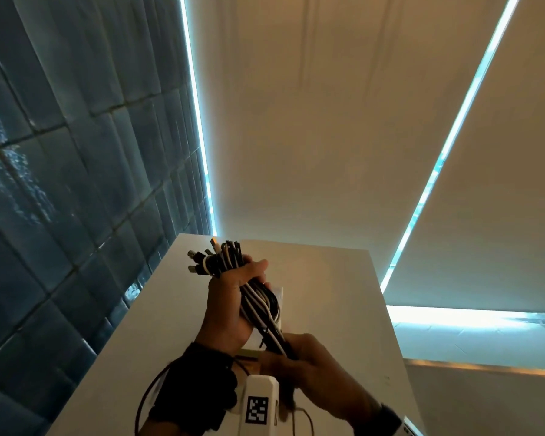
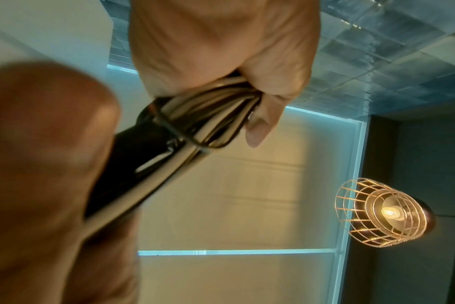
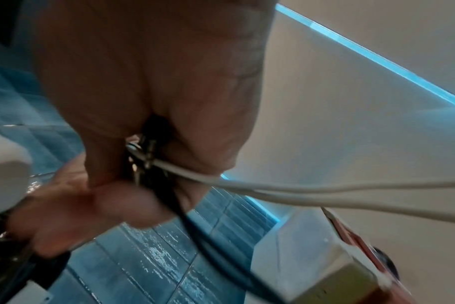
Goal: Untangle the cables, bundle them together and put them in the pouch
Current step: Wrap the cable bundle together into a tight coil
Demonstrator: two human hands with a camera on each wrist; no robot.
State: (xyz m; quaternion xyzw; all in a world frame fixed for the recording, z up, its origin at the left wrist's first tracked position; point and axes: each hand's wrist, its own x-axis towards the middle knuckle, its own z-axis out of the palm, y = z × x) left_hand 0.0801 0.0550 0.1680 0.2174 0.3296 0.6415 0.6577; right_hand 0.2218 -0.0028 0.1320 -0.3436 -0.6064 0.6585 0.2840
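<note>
A bundle of black and white cables (image 1: 260, 305) is held up above the white table (image 1: 334, 278). My left hand (image 1: 230, 297) grips the bundle round its middle, and the plug ends (image 1: 202, 258) stick out above the fist. My right hand (image 1: 299, 357) grips the bundle's lower end. In the left wrist view my left hand (image 2: 221, 51) is curled round the cables (image 2: 208, 117), with the right hand (image 2: 39, 164) a blur beside them. The right wrist view has my right hand (image 3: 156, 82) pinching the strands, and white cables (image 3: 325, 193) run off to the right. I cannot make out a pouch.
Something flat and white (image 1: 279, 294) lies on the table under the bundle. A dark tiled wall (image 1: 60, 184) rises on the left and pale blinds (image 1: 328, 121) hang behind. A wire-cage lamp (image 2: 382, 211) glows nearby. A white box (image 3: 312, 257) sits low in the right wrist view.
</note>
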